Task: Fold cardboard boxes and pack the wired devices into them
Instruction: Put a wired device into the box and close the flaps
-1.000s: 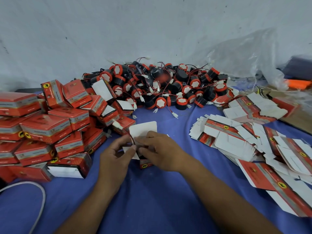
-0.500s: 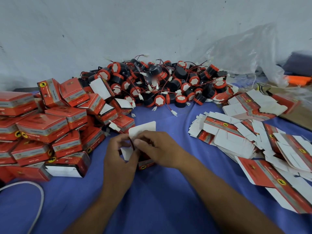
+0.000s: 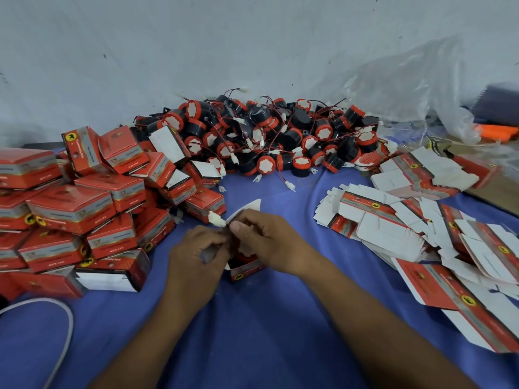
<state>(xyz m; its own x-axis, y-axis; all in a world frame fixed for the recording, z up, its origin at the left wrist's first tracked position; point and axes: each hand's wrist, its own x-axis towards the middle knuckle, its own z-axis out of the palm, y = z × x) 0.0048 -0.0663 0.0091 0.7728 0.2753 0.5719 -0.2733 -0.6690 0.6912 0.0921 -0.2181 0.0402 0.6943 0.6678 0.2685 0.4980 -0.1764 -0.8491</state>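
Observation:
A small red cardboard box (image 3: 245, 269) stands open on the blue cloth (image 3: 266, 318) at the centre, with a red and black wired device (image 3: 243, 249) sitting in it. Its white lid flap (image 3: 250, 207) points up and away. My left hand (image 3: 196, 255) grips the box's left side. My right hand (image 3: 269, 242) pinches the device's wire at the box top, and the white connector (image 3: 215, 219) sticks out left of my fingertips. A heap of loose wired devices (image 3: 266, 138) lies at the back centre.
Folded red boxes (image 3: 84, 203) are stacked on the left. Flat unfolded box blanks (image 3: 421, 220) lie spread on the right. A clear plastic bag (image 3: 407, 88) sits at the back right. A white cable (image 3: 60, 338) curves at the lower left.
The device has gone down into the box between my hands. My right fingers have lifted to the wire, and the white connector now shows beside them. The lid flap has tilted back.

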